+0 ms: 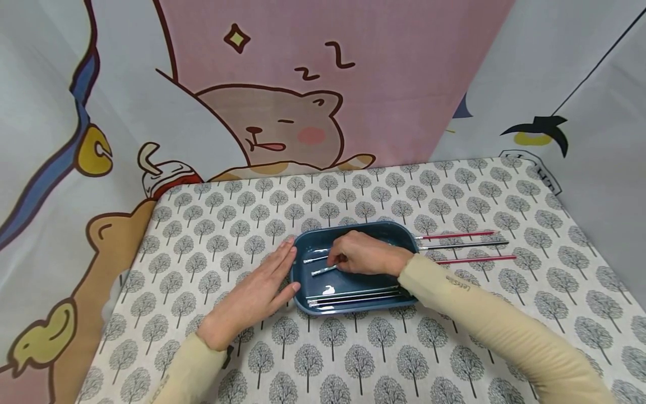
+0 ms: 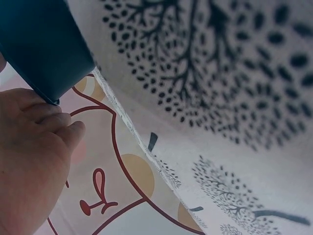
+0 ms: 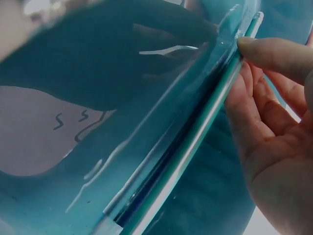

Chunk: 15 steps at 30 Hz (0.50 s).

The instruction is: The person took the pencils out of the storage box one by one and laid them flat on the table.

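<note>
A dark blue-green tray (image 1: 307, 285) lies on the table. At its left end my left hand (image 1: 257, 292) touches the rim, fingers extended and thumb near the front corner; in the left wrist view the left fingers (image 2: 51, 117) lie against the tray's outer wall. Over the inside of the tray, my right hand (image 1: 368, 253) pinches a green pencil (image 3: 200, 137) near its silver-tipped end between thumb and fingers. Just behind it another pencil (image 1: 315, 260) lies in the tray, partly hidden by the hand. Several dark pencils (image 1: 348, 299) lie along the tray's front side.
Right of the tray, a red pencil (image 1: 456, 234), a black pencil (image 1: 466, 244) and a second red pencil (image 1: 479, 259) lie on the tree-print tablecloth (image 1: 504, 303). The right forearm partly covers that side. A cartoon-print curtain (image 1: 404, 84) stands behind the table.
</note>
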Tool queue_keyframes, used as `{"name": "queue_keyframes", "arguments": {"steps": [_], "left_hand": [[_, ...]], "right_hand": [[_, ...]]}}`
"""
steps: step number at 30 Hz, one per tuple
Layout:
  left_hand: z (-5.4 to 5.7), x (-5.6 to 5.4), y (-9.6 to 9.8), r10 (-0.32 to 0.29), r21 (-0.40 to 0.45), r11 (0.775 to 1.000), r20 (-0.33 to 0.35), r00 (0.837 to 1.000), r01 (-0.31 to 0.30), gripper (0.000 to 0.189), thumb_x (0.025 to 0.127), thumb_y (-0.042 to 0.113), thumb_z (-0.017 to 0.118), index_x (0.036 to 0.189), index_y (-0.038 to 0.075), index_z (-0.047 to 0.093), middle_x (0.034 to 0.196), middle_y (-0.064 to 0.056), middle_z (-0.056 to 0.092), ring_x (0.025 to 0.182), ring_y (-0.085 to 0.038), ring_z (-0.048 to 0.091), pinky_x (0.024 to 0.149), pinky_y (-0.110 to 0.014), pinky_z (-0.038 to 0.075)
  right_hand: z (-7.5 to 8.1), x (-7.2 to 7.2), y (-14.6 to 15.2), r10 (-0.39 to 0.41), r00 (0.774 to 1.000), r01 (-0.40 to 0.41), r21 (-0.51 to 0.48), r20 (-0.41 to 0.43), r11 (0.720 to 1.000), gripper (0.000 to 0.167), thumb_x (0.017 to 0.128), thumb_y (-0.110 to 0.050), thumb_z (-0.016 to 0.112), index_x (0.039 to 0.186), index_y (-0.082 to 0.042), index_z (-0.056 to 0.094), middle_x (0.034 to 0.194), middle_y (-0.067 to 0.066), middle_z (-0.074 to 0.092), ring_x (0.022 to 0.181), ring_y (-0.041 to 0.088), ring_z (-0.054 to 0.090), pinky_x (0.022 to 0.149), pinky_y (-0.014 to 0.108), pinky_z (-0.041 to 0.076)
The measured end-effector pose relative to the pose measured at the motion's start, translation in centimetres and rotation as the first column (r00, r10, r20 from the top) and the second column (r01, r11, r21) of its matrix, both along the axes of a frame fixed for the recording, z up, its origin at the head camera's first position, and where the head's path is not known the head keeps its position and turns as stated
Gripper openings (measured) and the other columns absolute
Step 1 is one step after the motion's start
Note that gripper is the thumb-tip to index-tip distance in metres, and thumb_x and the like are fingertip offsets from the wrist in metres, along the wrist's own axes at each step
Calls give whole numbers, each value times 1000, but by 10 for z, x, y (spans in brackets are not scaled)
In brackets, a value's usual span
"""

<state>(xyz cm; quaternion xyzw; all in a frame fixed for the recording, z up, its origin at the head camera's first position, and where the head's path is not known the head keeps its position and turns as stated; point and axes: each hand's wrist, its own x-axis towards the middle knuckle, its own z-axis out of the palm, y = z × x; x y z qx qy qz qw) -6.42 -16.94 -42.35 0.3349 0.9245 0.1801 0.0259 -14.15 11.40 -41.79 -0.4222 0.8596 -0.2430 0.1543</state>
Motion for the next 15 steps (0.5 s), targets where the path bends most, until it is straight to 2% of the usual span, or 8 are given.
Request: {"name": "queue_keyframes", "arguments": {"steps": [9,15], "left_hand": [[0,0,0,1,-2,1000,-1,1000,-1,73,110,46,45,163,1,22,173,-12,12,158,-28,17,124,-51,29],[0,0,0,1,-7,1000,-5,1000,-1,74,110,48,42,163,1,23,173,-12,12,158,-28,17,123,-51,30]], "right_hand": [[4,-1,-2,3,1000,-4,-23,-29,1000,19,89,-1,76,103,-12,82,96,-4,75,83,2,65,76,19,57],[13,-2,1,-12,999,10,-32,-32,999,18,90,-3,77,104,-14,82,98,-5,74,84,3,64,77,21,57]]}}
